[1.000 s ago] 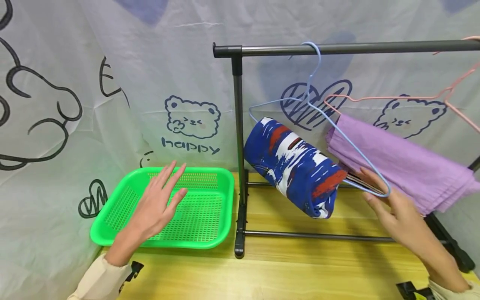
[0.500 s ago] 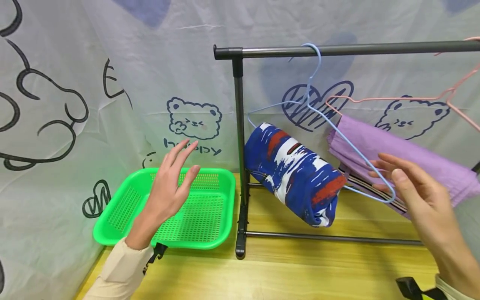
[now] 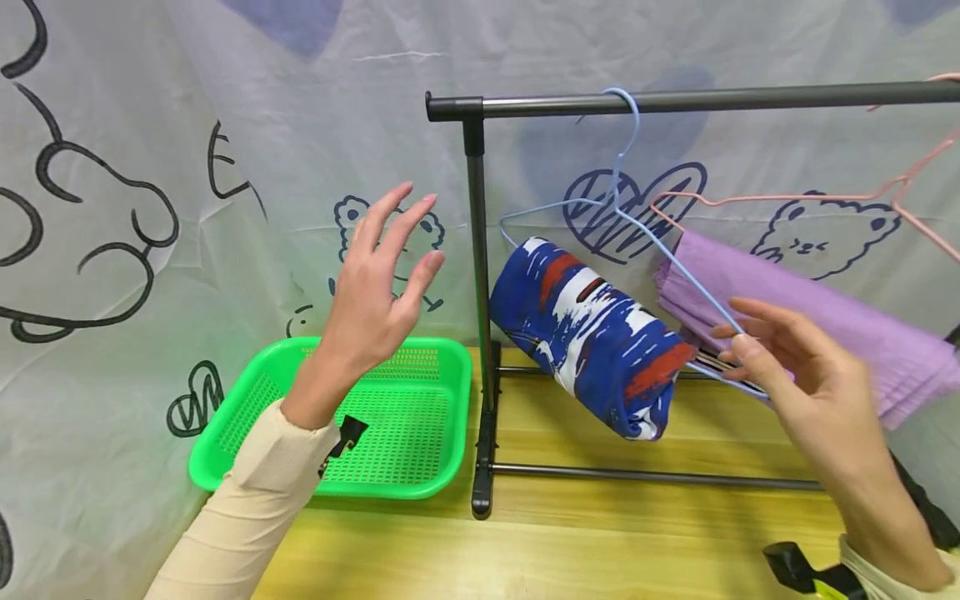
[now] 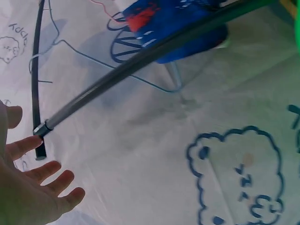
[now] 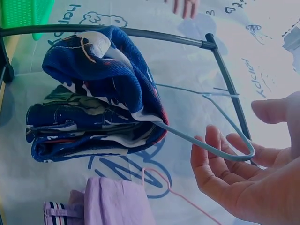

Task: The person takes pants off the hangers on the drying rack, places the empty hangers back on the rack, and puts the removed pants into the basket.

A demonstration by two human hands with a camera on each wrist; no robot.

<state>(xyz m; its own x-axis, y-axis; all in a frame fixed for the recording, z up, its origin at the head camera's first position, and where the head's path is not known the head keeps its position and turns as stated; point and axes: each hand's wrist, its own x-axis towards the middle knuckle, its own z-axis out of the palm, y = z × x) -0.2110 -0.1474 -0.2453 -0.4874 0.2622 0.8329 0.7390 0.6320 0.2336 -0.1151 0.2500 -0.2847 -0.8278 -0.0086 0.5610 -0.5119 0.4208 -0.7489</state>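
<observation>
A light blue hanger hangs from the rack's rail, with a folded blue, white and red patterned garment draped over its lower bar. My right hand is at the hanger's right corner. In the right wrist view, the fingers curve loosely beneath that corner, while the thumb stands apart from the wire. My left hand is raised left of the rack's post, its fingers spread and holding nothing. In the left wrist view, its fingers overlap the rail's end.
The black clothes rack stands on a yellow wood-grain surface. A pink hanger bears a folded purple garment close behind my right hand. A green plastic basket sits left of the rack, before a printed curtain.
My left hand has risen from over the basket toward the rail's height. My right hand drew back from the blue hanger's corner, then came back to it. The patterned garment has swung slightly.
</observation>
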